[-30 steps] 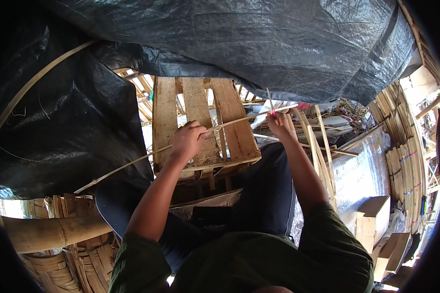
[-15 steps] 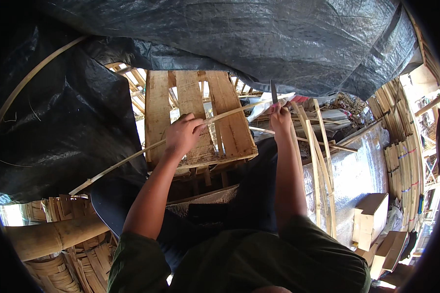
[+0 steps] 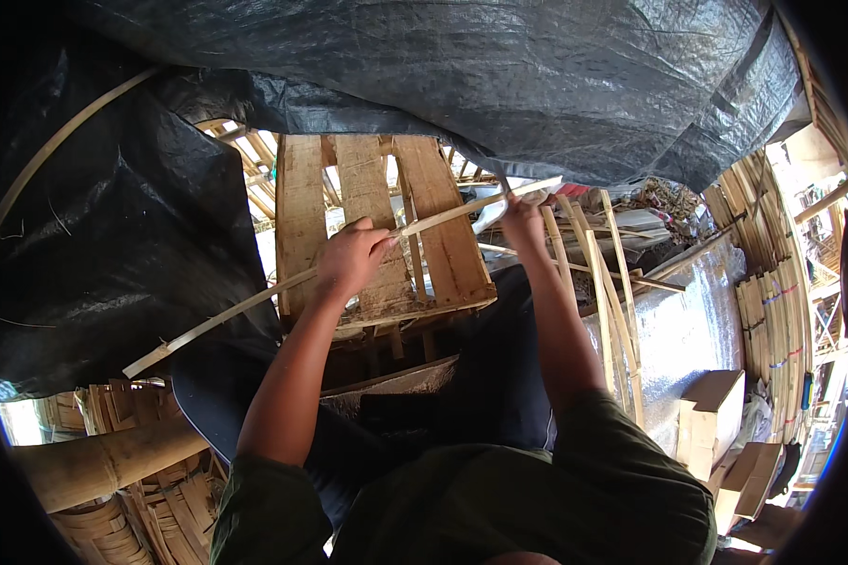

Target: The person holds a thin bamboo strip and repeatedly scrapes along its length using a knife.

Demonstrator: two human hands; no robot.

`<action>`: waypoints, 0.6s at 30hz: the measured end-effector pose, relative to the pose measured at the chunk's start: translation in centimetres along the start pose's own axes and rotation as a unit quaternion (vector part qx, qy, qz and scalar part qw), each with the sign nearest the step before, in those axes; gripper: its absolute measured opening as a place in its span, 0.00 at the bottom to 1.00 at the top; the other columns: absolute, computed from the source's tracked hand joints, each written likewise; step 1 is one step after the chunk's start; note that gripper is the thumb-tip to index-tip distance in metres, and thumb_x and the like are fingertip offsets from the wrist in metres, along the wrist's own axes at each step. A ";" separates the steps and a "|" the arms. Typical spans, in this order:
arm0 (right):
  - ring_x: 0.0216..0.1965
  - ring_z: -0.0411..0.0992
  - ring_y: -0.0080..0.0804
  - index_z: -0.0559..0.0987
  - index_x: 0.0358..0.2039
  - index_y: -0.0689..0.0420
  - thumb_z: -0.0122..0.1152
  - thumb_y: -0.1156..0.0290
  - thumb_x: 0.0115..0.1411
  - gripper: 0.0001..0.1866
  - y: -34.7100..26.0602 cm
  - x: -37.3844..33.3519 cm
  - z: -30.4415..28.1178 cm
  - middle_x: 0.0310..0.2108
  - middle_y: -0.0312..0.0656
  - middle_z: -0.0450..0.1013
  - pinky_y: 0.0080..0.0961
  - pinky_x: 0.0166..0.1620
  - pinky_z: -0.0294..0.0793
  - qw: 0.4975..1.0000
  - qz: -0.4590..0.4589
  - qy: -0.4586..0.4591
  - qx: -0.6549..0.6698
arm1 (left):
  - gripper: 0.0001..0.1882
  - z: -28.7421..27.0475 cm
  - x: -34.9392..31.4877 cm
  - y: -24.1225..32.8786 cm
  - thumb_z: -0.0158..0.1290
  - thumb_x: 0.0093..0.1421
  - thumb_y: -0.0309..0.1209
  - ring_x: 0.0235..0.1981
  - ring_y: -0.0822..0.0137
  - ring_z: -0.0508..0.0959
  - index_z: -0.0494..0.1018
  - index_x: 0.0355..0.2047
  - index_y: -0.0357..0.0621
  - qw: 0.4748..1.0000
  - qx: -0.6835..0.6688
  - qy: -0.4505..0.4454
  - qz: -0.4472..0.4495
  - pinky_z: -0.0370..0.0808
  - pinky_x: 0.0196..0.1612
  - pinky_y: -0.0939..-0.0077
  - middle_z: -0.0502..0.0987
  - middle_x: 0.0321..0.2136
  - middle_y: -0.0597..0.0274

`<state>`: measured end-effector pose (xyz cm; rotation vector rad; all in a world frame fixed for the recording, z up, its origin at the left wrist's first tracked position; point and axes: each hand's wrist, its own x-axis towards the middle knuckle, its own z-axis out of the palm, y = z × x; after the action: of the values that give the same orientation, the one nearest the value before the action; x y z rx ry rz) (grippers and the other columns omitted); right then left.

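Note:
My left hand is closed around a long pale bamboo strip, which slants from lower left to upper right over a slatted wooden bench. The fingers pinch the strip near its middle. In my right hand, slightly smeared by motion, is a knife whose dark blade points up and away. The blade crosses close to the strip's far right part; whether it touches the wood I cannot tell. The knife's handle is hidden in my fist.
Black plastic sheeting hangs across the back and left. Several bamboo strips lean right of my right forearm. Beyond them are silvery sheeting, cardboard boxes and bundled strips. A thick bamboo pole lies at lower left.
My right hand with the knife has shifted left and slightly nearer, onto the strip's right part. The strip's near left end has moved slightly left and down; my left hand stays in place.

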<state>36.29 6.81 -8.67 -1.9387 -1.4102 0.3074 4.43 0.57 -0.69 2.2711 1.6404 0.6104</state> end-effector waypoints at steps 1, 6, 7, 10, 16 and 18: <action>0.37 0.75 0.63 0.81 0.31 0.64 0.41 0.52 0.69 0.28 -0.7 -0.7 0.6 0.29 0.63 0.76 0.50 0.41 0.73 0.999 -0.001 0.032 -0.015 | 0.12 0.0 -0.1 -0.4 0.53 0.62 0.44 0.31 0.54 0.77 0.78 0.32 0.51 1.000 0.009 0.002 -0.002 0.72 0.31 0.58 0.70 0.28 0.59; 0.40 0.74 0.63 0.79 0.32 0.66 0.43 0.51 0.67 0.28 0.5 1.1 -2.4 0.32 0.64 0.75 0.48 0.43 0.73 0.988 0.122 -0.032 0.088 | 0.12 0.1 -0.2 -0.3 0.54 0.61 0.44 0.30 0.55 0.77 0.78 0.31 0.51 1.000 -0.003 0.012 0.002 0.72 0.31 0.59 0.71 0.27 0.60; 0.39 0.75 0.62 0.79 0.32 0.66 0.44 0.51 0.68 0.28 -0.5 0.1 -1.6 0.32 0.64 0.76 0.48 0.43 0.74 0.989 0.119 -0.070 0.050 | 0.12 0.2 -0.2 -0.1 0.54 0.61 0.44 0.30 0.55 0.77 0.78 0.31 0.51 1.000 0.000 0.021 0.004 0.72 0.30 0.60 0.71 0.27 0.60; 0.36 0.76 0.57 0.78 0.32 0.66 0.45 0.52 0.67 0.27 -1.9 -0.1 -2.5 0.32 0.62 0.77 0.44 0.39 0.75 0.981 0.139 -0.133 0.021 | 0.12 -0.4 -0.4 -0.9 0.54 0.61 0.44 0.29 0.55 0.77 0.78 0.32 0.51 1.000 0.013 -0.010 -0.008 0.73 0.30 0.60 0.71 0.27 0.60; 0.29 0.77 0.49 0.79 0.25 0.63 0.50 0.56 0.65 0.23 1.4 -0.1 -0.2 0.20 0.57 0.74 0.37 0.29 0.74 0.999 -0.024 0.043 0.002 | 0.12 0.5 0.4 0.3 0.55 0.61 0.44 0.30 0.56 0.77 0.79 0.33 0.52 1.000 0.001 0.016 0.019 0.73 0.31 0.60 0.71 0.27 0.61; 0.19 0.70 0.28 0.79 0.27 0.62 0.46 0.52 0.68 0.26 -0.5 0.5 -2.8 0.15 0.40 0.69 0.31 0.19 0.65 0.984 0.047 -0.165 0.048 | 0.12 -0.2 -1.0 -1.2 0.55 0.61 0.44 0.30 0.56 0.77 0.79 0.33 0.52 1.000 0.014 0.021 -0.002 0.73 0.31 0.60 0.72 0.27 0.61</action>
<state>37.66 6.19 -6.24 -1.9396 -1.4797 0.7574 3.11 0.01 -1.21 2.2893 1.6809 0.6420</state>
